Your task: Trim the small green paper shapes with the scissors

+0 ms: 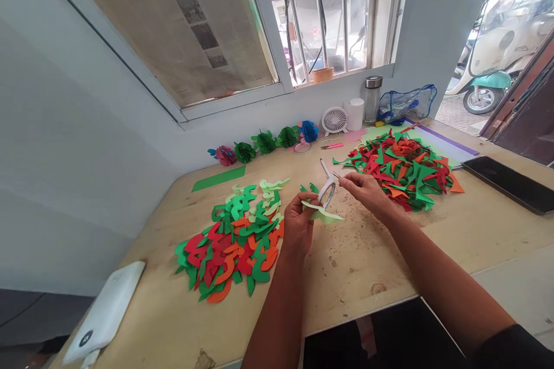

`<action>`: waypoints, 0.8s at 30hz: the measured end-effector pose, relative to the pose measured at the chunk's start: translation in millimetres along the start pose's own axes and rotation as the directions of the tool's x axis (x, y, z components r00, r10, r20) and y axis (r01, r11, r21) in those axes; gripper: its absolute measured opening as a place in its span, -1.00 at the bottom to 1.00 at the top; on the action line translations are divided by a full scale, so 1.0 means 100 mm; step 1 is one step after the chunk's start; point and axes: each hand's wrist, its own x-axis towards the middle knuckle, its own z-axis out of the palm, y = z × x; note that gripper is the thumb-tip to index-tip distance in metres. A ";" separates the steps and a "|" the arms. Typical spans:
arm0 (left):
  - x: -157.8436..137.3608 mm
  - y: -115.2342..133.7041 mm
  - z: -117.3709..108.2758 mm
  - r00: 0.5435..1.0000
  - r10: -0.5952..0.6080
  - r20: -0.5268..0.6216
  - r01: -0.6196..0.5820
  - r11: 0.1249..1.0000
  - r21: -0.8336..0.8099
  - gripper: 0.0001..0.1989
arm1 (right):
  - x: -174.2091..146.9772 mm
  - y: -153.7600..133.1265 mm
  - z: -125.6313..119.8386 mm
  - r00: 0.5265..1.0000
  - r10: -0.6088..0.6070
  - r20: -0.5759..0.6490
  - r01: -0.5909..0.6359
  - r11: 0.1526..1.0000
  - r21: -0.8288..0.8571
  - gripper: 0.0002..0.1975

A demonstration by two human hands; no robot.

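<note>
My left hand (298, 220) is closed around a white roll of tape (328, 193) and a pale green paper cut-out (324, 215), which juts out below the roll. In my right hand (363, 189), the fingers pinch a thin, pointed metal tool (337, 175); its exact kind is too small to make out. Its tip is close to the top of the tape roll. A slim white pen-like stick (324, 168) shows just behind the roll. Left of my left hand lies a pile of curved paper cut-outs (229, 242) in green, red and orange.
Paper scraps (402, 170) are heaped at the right beside a black phone (511, 183). Folded paper figures (265, 142), a small fan (334, 120), pink-handled scissors (332, 146) and a glass bottle (372, 101) line the wall. A white device (106, 311) lies at the left edge.
</note>
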 end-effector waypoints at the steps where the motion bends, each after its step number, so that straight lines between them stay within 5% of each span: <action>1: 0.00 0.00 0.00 1.000 0.003 -0.003 -0.003 1.000 -0.007 -0.74 | 0.00 0.00 0.00 1.000 0.005 0.007 -0.005 1.000 0.005 -0.60; 24: 0.01 -0.03 -0.01 0.999 -0.006 -0.034 0.007 1.000 0.026 -0.73 | -0.02 -0.02 0.00 0.999 0.000 0.033 -0.001 0.999 0.032 -0.57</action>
